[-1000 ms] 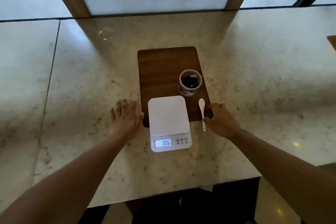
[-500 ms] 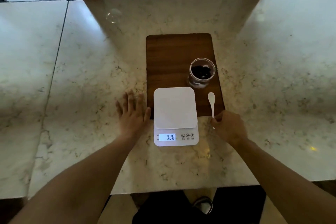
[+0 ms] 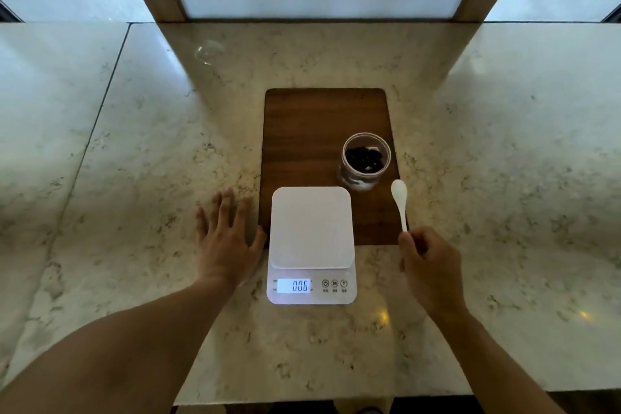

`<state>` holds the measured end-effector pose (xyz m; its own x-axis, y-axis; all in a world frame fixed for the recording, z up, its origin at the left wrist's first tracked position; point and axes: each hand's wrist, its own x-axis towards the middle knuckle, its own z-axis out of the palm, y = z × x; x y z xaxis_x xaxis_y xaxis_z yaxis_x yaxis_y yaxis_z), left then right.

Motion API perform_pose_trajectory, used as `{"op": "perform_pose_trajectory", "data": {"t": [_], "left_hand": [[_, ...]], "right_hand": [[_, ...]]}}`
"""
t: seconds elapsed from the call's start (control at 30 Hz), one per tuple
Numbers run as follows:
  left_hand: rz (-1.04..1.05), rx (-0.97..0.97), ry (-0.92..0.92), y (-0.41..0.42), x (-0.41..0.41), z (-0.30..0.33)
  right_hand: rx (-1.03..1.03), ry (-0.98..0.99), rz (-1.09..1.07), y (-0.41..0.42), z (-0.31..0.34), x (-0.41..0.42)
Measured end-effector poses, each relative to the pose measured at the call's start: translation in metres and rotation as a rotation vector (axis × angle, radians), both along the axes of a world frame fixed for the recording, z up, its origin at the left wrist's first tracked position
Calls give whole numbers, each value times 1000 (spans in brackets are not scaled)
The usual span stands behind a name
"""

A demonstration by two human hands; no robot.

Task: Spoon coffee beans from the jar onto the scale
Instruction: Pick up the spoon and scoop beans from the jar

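Observation:
A white digital scale (image 3: 311,228) sits half on a dark wooden board (image 3: 322,131), its lit display reading 0.06 and its platform bare. An open clear jar (image 3: 365,160) with dark coffee beans stands on the board just behind the scale's right corner. My right hand (image 3: 428,265) pinches the handle end of a white spoon (image 3: 400,202), whose bowl points toward the jar. My left hand (image 3: 228,239) lies flat on the counter, fingers spread, touching the scale's left side.
The marble counter (image 3: 134,178) runs wide on both sides, with a seam at the left. A small clear glass object (image 3: 206,50) rests at the back left. Window frames rise behind the counter. The counter's front edge is close to my body.
My right hand has closed on the spoon's handle and lifted it from beside the board. The left hand stayed flat next to the scale. The camera shifted slightly.

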<state>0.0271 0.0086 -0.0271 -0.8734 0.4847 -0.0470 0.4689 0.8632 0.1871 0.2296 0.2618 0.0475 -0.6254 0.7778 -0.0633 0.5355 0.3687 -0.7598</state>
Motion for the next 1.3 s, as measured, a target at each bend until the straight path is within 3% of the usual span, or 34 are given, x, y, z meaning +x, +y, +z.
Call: {"op": "perform_pose_trajectory", "data": {"t": [0.1, 0.27, 0.47, 0.8, 1.03, 1.3], "left_hand": [[1, -19, 0, -1, 0, 1], [-2, -18, -7, -1, 1, 6], [-10, -18, 2, -2, 0, 2], [-12, 3, -7, -2, 1, 5], [-14, 14, -19, -2, 1, 9], [-15, 10, -24, -1, 2, 14]], "right_hand": [[-43, 142, -40, 10, 16, -8], [188, 194, 50, 30, 43, -37], [390, 116, 153, 39, 48, -61], [514, -44, 207, 43, 48, -88], [501, -163, 193, 42, 45, -97], [426, -169, 152, 37, 44, -104]]}}
